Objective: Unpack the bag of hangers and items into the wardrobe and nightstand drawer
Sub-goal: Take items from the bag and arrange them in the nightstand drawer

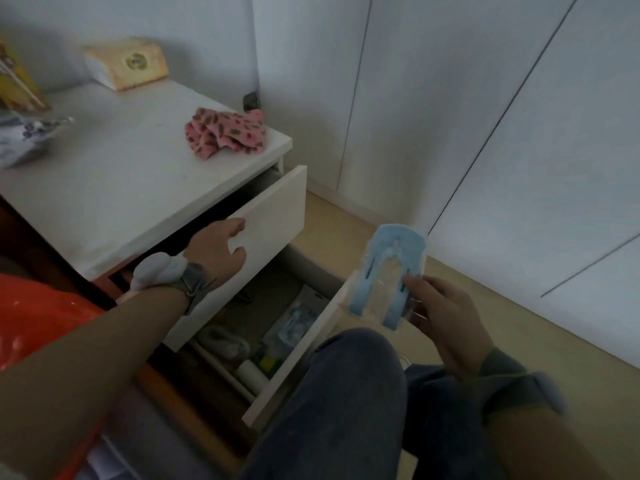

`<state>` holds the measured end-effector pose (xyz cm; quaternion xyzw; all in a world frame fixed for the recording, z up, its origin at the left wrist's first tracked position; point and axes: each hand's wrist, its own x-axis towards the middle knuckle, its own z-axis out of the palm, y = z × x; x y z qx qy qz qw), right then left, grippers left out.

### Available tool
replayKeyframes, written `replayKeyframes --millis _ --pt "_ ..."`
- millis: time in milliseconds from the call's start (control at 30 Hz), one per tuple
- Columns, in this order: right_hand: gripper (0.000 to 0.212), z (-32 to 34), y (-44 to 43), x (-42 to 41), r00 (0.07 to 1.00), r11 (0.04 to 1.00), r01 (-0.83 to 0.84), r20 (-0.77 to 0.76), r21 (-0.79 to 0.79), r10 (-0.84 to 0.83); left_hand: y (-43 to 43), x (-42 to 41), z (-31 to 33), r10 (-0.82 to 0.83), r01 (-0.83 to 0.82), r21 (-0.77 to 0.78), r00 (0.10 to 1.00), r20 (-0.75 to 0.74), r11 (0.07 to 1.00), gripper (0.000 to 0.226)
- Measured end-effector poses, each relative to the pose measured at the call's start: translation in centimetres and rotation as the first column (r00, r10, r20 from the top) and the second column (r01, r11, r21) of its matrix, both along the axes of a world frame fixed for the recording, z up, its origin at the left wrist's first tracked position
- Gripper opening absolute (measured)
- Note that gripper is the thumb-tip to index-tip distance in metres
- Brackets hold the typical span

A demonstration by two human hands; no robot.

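Blue U-shaped item (pixel 394 258) in a clear wrapper, held up in the air over the front right corner of the lower drawer (pixel 298 358), not touching it. Right hand (pixel 446 317) pinches it at the lower edge, thumb on the front of the wrapper, other fingers curled behind. Grey band on that wrist.

Left hand (pixel 218 251) is on the upper drawer (pixel 273 209): fingers hooked over the top edge of its white front, thumb on the face. Upper drawer is pulled out partway, inside dark, contents can't be told. Left wrist has a grey strap with a white lump (pixel 156 271) on it.

Lower drawer is pulled out further and sits open below. Inside: a grey bundled cloth (pixel 225 341), a white roll (pixel 251 370), a bluish packaged item (pixel 298 323), some green-yellow bits next to the roll, too blurred to name.

Person's knee in dark jeans (pixel 346 393) is just in front of the lower drawer's front panel.

Nightstand (pixel 121 188) has a white top. On it: pink spotted cloth (pixel 227 135) crumpled near the right edge, tissue box (pixel 128 62) at the back against the wall, a patterned plastic packet (pixel 27 140) and something yellow at far left, cropped.

Red plastic bag (pixel 38 317) at lower left beside the left forearm.

White wardrobe doors (pixel 519 133) fill the right side, closed, thin dark seams between panels. Light wood floor (pixel 485 323) runs along their base. Pale wall behind the nightstand, with a dark socket (pixel 250 100) at the corner.
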<state>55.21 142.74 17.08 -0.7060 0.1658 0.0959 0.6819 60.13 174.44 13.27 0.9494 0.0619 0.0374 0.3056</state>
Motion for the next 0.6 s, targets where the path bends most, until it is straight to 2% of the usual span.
replayKeyframes --millis 100,267,400,500,600 --pt "0.028 -2.3 2.3 2.7 0.998 1.0 -0.027 -0.065 -0.006 0.027 1.2 0.9 -2.1 0.055 -0.058 -0.056 0.997 -0.059 0.997 0.053" --pt "0.021 -6.6 5.4 6.6 0.978 0.997 -0.075 -0.196 -0.012 0.071 2.7 0.9 -7.0 0.094 -0.145 -0.241 0.973 -0.209 0.96 0.047" --pt "0.025 -10.8 7.1 9.9 0.957 0.99 -0.125 -0.269 -0.058 0.105 3.1 0.6 -10.6 0.109 -0.215 -0.334 0.944 -0.31 0.918 0.042" --pt "0.026 -13.8 8.1 12.3 0.936 0.977 -0.189 -0.321 -0.1 0.148 3.3 0.8 -13.2 0.138 -0.278 -0.358 0.919 -0.368 0.891 0.04" --pt "0.018 -16.2 8.9 14.2 0.922 0.951 -0.26 -0.334 -0.168 0.194 3.1 1.1 -15.7 0.141 -0.312 -0.362 0.893 -0.427 0.879 0.04"
